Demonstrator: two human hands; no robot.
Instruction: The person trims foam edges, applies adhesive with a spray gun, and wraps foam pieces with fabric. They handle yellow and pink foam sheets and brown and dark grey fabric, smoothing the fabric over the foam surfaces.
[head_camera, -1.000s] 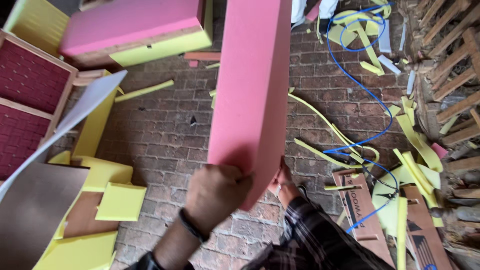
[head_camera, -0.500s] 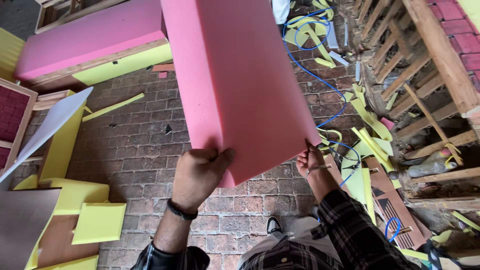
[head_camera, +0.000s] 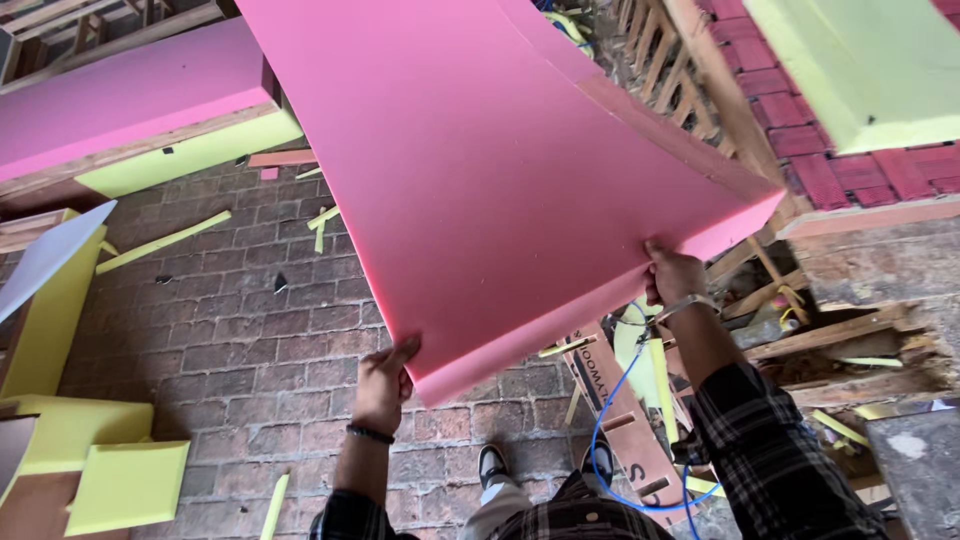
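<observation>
1. A large pink rectangular foam sheet (head_camera: 500, 170) is held up flat over the red brick floor (head_camera: 230, 330), filling the upper middle of the view.
2. Yellow foam offcuts (head_camera: 125, 485) lie at the floor's left edge.
3. The right hand (head_camera: 673, 275) is closed on the sheet's near right edge.
4. The left hand (head_camera: 382, 385) grips its near left corner, thumb on top.

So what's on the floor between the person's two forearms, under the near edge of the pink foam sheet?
In the head view, below the pink foam sheet, bare brick floor, the person's shoes, and a looping blue cable.
</observation>
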